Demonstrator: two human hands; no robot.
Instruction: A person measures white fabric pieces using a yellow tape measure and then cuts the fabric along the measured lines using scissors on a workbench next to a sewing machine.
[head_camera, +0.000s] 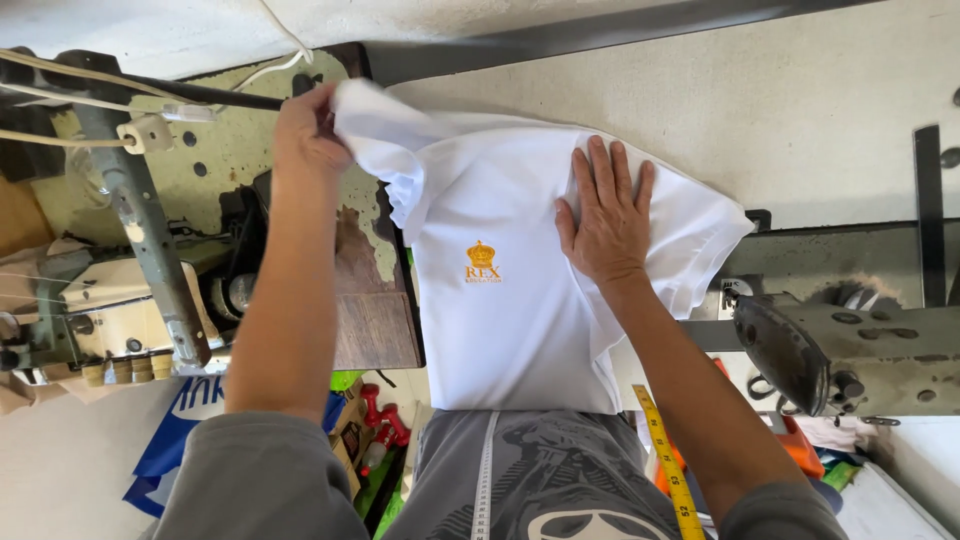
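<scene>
Fingers (322, 112) pinching soft white shirt (500, 300) fabric

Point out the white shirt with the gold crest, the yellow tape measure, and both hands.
white shirt with gold crest (500, 340): head view, plain front panel below the crest.
yellow tape measure (668, 465): head view, mid strip.
left hand (308, 135): head view, back of hand, gripping shirt corner.
right hand (607, 220): head view, back of hand, flat on shirt.
</scene>
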